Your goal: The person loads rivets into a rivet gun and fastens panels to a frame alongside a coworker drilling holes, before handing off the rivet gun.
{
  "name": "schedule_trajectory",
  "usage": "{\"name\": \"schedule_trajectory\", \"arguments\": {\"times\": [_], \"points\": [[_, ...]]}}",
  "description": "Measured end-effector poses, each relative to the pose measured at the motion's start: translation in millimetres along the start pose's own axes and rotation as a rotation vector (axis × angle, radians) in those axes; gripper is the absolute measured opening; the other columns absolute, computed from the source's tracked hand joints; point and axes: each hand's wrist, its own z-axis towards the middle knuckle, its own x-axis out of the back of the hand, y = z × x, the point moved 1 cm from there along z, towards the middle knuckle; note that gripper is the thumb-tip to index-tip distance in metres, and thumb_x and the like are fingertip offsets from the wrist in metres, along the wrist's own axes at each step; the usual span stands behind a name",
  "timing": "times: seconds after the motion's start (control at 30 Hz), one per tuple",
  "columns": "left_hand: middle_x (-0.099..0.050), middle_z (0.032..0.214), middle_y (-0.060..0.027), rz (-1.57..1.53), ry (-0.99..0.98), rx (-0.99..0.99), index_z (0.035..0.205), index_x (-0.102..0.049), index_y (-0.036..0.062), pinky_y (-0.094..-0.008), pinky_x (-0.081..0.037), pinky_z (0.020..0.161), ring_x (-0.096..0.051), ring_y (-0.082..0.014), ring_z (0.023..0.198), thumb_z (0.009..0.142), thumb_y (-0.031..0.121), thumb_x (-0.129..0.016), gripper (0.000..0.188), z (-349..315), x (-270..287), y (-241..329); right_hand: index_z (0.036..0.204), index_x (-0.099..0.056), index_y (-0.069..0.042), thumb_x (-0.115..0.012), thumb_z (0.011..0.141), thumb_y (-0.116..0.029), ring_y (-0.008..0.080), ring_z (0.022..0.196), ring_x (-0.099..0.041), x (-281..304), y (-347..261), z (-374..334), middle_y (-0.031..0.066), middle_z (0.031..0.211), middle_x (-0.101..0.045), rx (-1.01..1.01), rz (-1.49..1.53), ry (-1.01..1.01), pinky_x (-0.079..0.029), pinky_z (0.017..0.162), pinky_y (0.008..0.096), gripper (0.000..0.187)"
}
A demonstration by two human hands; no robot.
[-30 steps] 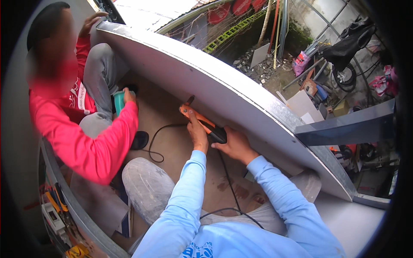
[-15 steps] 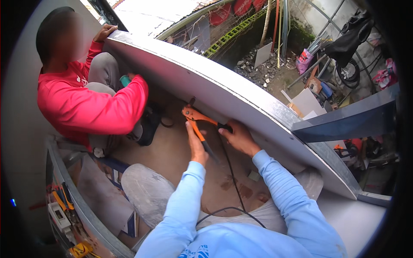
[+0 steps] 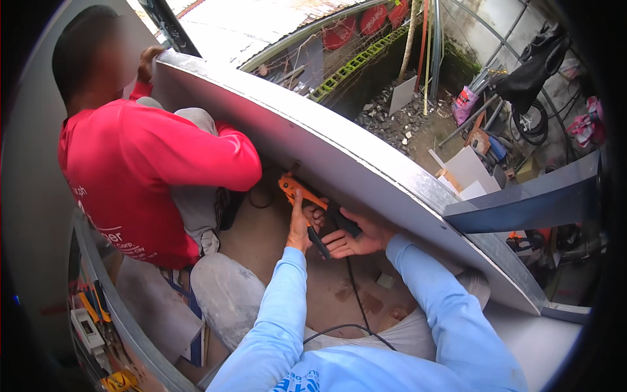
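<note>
Both hands [image 3: 330, 228] on orange-handled tool [image 3: 307, 199]

White lettering [image 3: 98, 225] runs in short lines down the back and side of the co-worker's red shirt [image 3: 144, 170], at the left. A dark blue printed mark [image 3: 302, 382] sits on the chest of the person's own light blue shirt [image 3: 366, 372], at the bottom edge. At upper middle, round red signs [image 3: 339, 31] hang in a row on a dark wall behind wire. Outside at right, white flat boxes [image 3: 469, 168] lie on the ground, just beside a pink bag [image 3: 465, 101]. No screens show.
</note>
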Motion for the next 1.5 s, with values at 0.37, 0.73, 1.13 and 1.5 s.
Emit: {"name": "schedule_trajectory", "arguments": {"times": [0.37,0.73,1.13,1.5], "points": [[-0.04,0.072,0.0044,-0.005,0.107,-0.055,0.114,-0.065,0.0018,-0.0268,-0.032,0.057,-0.036,-0.0097,0.06,0.083,0.097,-0.056,0.101,0.1,3.2,2.5,0.145,-0.059,0.005,-0.053,0.105,-0.069,0.0288,0.123,-0.067,-27.8,-6.6,6.4,0.0189,0.133,-0.07,-0.072,-0.252,-0.077,-0.048,0.109,0.0406,0.084],[-0.055,0.084,-0.0026,0.07,0.498,-0.286,0.103,-0.068,0.0062,-0.0341,-0.044,0.069,-0.055,-0.0166,0.073,0.099,0.074,-0.063,0.068,12.9,-40.8,-4.9,0.118,-0.069,0.0,-0.07,0.105,-0.048,0.0139,0.068,-0.065,-11.5,4.9,18.1,0.0054,0.085,-0.07,0.278,-0.374,0.279,-0.051,0.067,0.0294,0.049],[-0.054,0.063,-0.0034,1.135,0.653,-0.303,0.087,-0.068,0.0013,-0.0345,-0.042,0.058,-0.051,-0.0189,0.056,0.09,0.092,-0.055,0.092,-29.4,17.0,26.5,0.121,-0.072,-0.001,-0.075,0.101,-0.049,0.0143,0.081,-0.074,-21.0,-11.4,-14.1,0.0074,0.096,-0.076,0.588,-0.988,0.789,-0.062,0.072,0.031,0.053],[-0.035,0.067,0.007,-0.072,0.083,0.002,0.112,-0.066,0.0067,-0.0246,-0.025,0.048,-0.034,-0.0065,0.052,0.087,0.097,-0.05,0.095,-8.8,-11.6,12.6,0.144,-0.055,-0.001,-0.059,0.102,-0.071,0.0429,0.129,-0.067,-28.7,-19.2,-7.8,0.0281,0.147,-0.061,0.061,-0.223,0.163,-0.053,0.11,0.0556,0.082]]}}
